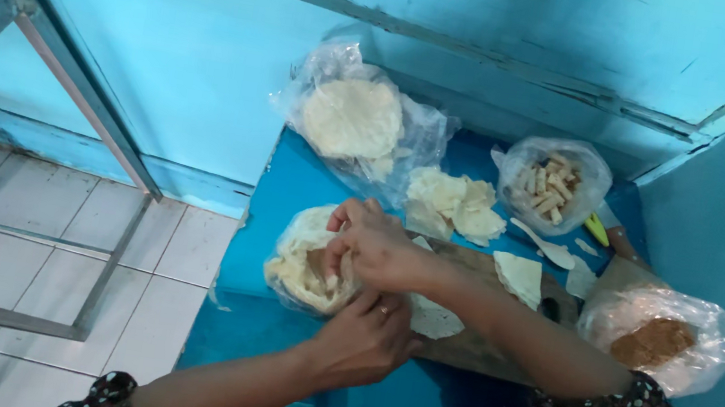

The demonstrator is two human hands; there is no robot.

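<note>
Pale, thin round wrapper sheets in a clear plastic bag (pixel 307 267) lay near the left edge of the blue worktop (pixel 289 183), beside a brown wooden board (pixel 475 345).

Head view: the right hand (pixel 375 248) had its fingers curled closed on the top sheets; the left hand (pixel 367 333) had its fingertips pressed to the stack's near edge, whether pinching could not be told. Judged light, limp and easily torn, the sheets were best lifted singly at the rim. Further bags stood toward the far edge.
</note>
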